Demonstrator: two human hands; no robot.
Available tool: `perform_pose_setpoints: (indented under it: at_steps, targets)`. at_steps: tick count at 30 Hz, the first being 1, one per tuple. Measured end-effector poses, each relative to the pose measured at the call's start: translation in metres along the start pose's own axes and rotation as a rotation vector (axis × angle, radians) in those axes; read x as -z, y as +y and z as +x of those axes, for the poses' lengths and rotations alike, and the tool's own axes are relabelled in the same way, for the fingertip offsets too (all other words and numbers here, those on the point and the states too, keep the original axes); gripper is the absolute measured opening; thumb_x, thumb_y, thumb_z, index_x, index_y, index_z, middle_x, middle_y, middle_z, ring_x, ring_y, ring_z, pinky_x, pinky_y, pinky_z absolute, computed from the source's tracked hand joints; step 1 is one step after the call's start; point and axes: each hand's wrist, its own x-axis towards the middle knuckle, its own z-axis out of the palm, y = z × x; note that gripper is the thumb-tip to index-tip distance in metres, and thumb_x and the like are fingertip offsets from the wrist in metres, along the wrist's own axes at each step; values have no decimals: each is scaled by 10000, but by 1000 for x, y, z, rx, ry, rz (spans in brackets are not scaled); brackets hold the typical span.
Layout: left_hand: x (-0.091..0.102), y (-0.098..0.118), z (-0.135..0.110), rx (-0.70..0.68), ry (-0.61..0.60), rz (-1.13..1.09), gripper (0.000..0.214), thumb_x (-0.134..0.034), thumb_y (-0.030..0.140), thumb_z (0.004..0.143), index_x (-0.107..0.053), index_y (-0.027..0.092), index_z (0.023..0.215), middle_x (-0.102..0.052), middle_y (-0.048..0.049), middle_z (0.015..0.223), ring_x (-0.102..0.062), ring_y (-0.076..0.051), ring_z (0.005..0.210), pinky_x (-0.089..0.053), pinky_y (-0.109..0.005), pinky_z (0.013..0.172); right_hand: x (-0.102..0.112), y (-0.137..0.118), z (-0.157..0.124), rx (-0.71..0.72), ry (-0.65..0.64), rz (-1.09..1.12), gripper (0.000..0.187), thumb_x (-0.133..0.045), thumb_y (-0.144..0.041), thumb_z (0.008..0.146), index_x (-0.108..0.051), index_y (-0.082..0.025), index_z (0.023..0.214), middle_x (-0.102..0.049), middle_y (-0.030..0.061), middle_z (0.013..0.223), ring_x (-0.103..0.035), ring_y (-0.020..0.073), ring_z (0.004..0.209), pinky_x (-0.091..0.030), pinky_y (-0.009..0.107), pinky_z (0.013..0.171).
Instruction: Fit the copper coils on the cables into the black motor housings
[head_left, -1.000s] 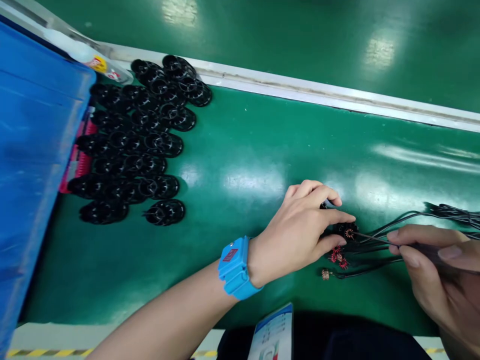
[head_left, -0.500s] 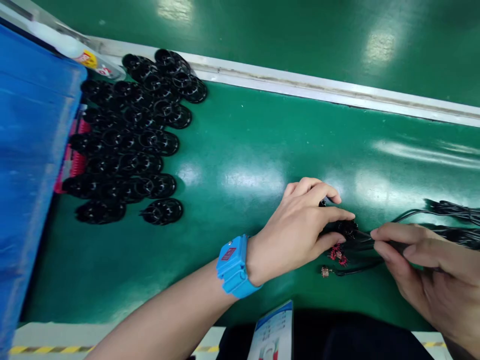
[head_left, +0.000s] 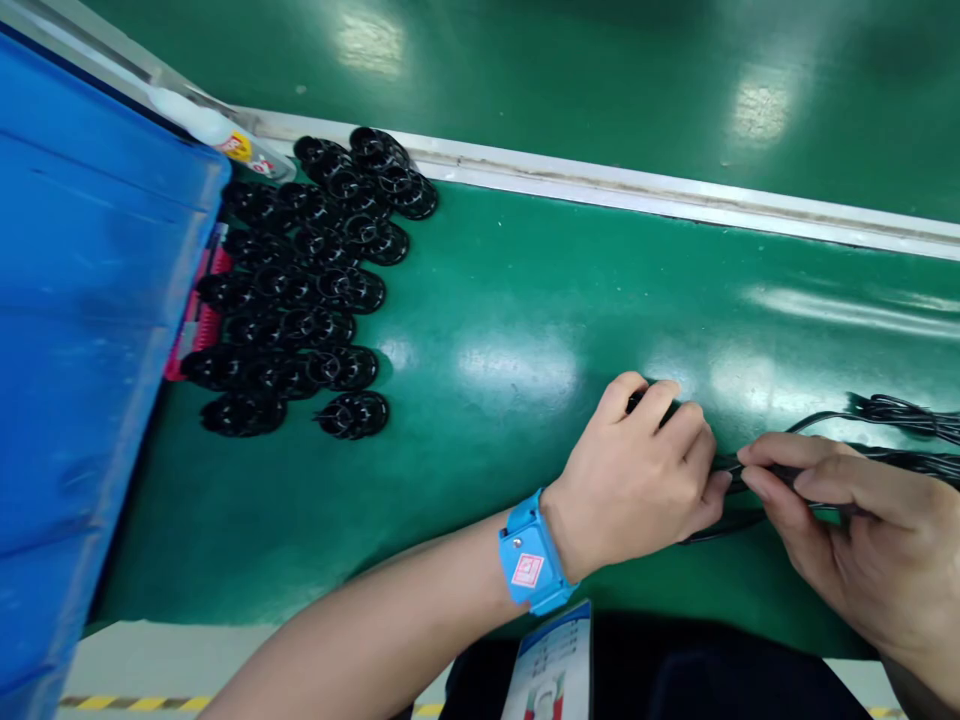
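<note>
My left hand, with a blue wrist strap, is closed over a black plastic part. Only bits of that part show between the curled fingers; the rest is hidden. To its right, my right hand pinches a black cable between thumb and fingers, close to the left thumb. A second dark lead runs below, from under the left hand toward the right one. Bundled black cables lie beyond my right hand.
Several rows of glossy black plastic parts stand on the green table mat at left. A blue bin, a red piece and a white bottle are beside them. A white rail crosses behind.
My left hand has curled shut, moved slightly right and now covers the red-wired and copper coil pieces seen before. My right hand keeps its pinch. The view has shifted slightly.
</note>
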Motion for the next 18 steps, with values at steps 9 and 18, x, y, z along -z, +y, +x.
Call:
perform_pose_setpoints:
  at_steps: [9, 18]
  targets:
    - [11, -24, -3, 179, -198, -329, 346, -871, 322, 837, -762, 206, 1144, -722, -63, 1266, -575, -319, 1284, -425, -484, 974, 3, 4, -4, -85, -29, 66, 265, -661, -190, 979, -472, -247, 803, -761, 9, 882, -729, 132, 669, -578, 213, 532]
    - [10, -21, -1, 222, -232, -359, 317, -863, 315, 846, -766, 223, 1134, -712, -76, 1274, -576, -333, 1280, -436, -523, 1000, 11, 5, -11, -86, -38, 127, 171, -650, -171, 971, -523, -247, 885, -771, 35, 938, -733, 163, 713, -561, 268, 559]
